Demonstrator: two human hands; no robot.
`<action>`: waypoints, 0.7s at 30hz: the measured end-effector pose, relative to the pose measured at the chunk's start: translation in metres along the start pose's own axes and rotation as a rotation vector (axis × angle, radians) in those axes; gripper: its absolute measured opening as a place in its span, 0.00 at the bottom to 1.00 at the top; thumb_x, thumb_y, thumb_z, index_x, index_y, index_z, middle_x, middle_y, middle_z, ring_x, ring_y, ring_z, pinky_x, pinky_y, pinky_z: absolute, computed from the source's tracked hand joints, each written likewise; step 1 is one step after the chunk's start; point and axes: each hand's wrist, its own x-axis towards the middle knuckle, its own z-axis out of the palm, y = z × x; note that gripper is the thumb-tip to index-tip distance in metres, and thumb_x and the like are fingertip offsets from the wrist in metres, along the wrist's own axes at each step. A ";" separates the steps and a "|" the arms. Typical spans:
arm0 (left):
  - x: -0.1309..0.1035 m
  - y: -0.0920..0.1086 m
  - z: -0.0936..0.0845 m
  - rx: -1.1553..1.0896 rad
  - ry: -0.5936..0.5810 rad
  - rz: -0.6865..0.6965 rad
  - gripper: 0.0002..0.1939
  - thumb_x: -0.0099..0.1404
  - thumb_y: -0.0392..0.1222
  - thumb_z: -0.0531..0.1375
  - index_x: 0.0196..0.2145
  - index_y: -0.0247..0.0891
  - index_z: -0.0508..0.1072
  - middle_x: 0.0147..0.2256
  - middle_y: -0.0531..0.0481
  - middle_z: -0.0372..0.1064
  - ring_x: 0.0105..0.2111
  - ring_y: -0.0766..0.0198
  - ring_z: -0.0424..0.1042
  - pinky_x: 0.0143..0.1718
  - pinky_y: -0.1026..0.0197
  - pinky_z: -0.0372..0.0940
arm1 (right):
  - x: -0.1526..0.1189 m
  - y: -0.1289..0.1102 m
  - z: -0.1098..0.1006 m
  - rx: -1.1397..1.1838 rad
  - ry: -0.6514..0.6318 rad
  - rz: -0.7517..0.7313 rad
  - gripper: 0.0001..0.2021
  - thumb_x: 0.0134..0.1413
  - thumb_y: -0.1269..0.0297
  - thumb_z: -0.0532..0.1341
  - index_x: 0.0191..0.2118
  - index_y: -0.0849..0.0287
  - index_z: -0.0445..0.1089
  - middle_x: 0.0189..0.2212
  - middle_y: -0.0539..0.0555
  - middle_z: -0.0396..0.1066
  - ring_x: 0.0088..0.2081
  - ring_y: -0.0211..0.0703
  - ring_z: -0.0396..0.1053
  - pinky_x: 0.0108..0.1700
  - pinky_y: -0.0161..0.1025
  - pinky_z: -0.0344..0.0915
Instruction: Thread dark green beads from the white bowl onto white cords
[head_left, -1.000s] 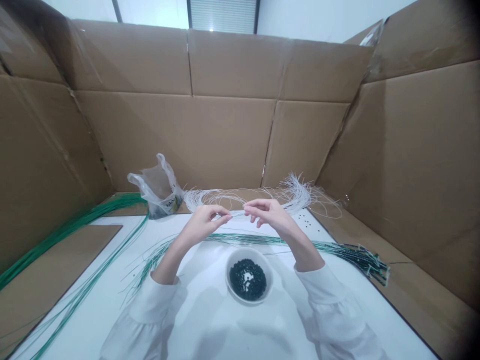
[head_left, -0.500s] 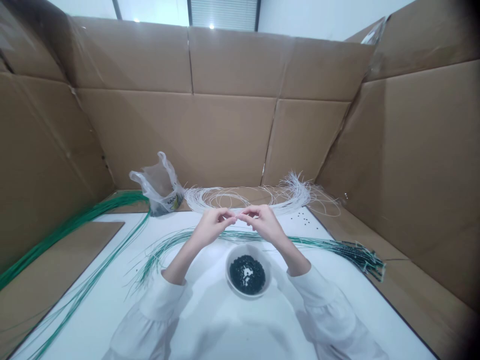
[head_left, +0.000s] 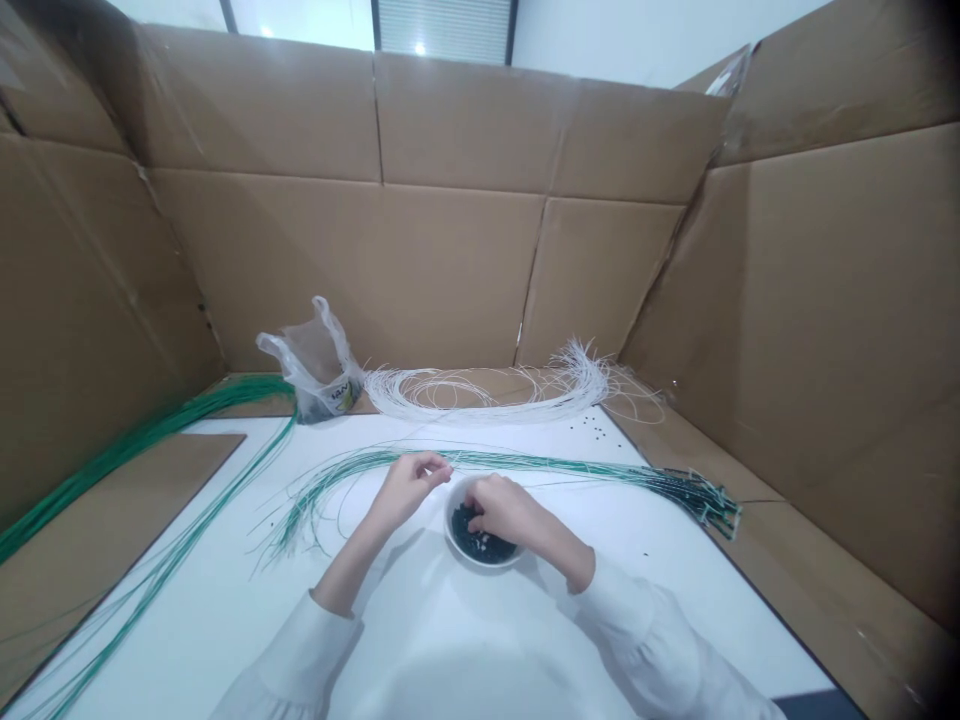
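Over the white table, my left hand (head_left: 411, 486) is closed in a pinch, thumb against the fingers. A thin strand seems to run from its fingertips, too fine to follow clearly. My right hand (head_left: 508, 510) reaches into a white bowl (head_left: 480, 563) from the right, its fingers bent together among small dark bead-like pieces (head_left: 491, 546). Whatever its fingertips grip is hidden. Just behind both hands a bundle of green strands (head_left: 540, 462) lies across the table, with dark pieces crowded on its right end (head_left: 701, 497).
A coil of white strands (head_left: 480, 408) lies behind, beside a translucent plastic bag (head_left: 322, 375). More green strands (head_left: 187, 405) run down the left side. Loose dark pieces (head_left: 598, 432) are scattered at back right. Cardboard walls (head_left: 450, 270) enclose the table (head_left: 420, 640).
My hands were pinched together above the bowl and have moved apart. The right has come down into the bowl; the left has shifted a little left and nearer. The view has shifted slightly.
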 end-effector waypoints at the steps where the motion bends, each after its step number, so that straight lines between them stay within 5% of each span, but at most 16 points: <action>1: -0.001 0.001 0.001 -0.003 0.010 0.001 0.13 0.54 0.46 0.55 0.27 0.32 0.71 0.26 0.48 0.71 0.27 0.63 0.66 0.29 0.65 0.57 | 0.001 -0.001 0.003 0.002 0.008 -0.002 0.08 0.40 0.65 0.62 0.32 0.58 0.72 0.27 0.52 0.71 0.30 0.41 0.67 0.27 0.32 0.55; 13: -0.016 0.000 0.010 -0.003 0.110 0.033 0.13 0.56 0.46 0.54 0.29 0.35 0.73 0.30 0.49 0.73 0.32 0.61 0.68 0.33 0.63 0.58 | -0.007 -0.006 0.003 0.019 0.044 -0.036 0.08 0.40 0.74 0.55 0.23 0.58 0.71 0.24 0.51 0.72 0.27 0.39 0.66 0.26 0.32 0.54; 21: -0.024 0.015 0.012 -0.057 0.150 0.029 0.12 0.56 0.46 0.55 0.28 0.35 0.73 0.30 0.49 0.73 0.31 0.63 0.67 0.34 0.64 0.59 | -0.017 0.000 -0.013 0.447 0.209 -0.008 0.04 0.34 0.74 0.56 0.22 0.61 0.66 0.18 0.49 0.68 0.22 0.35 0.66 0.26 0.30 0.60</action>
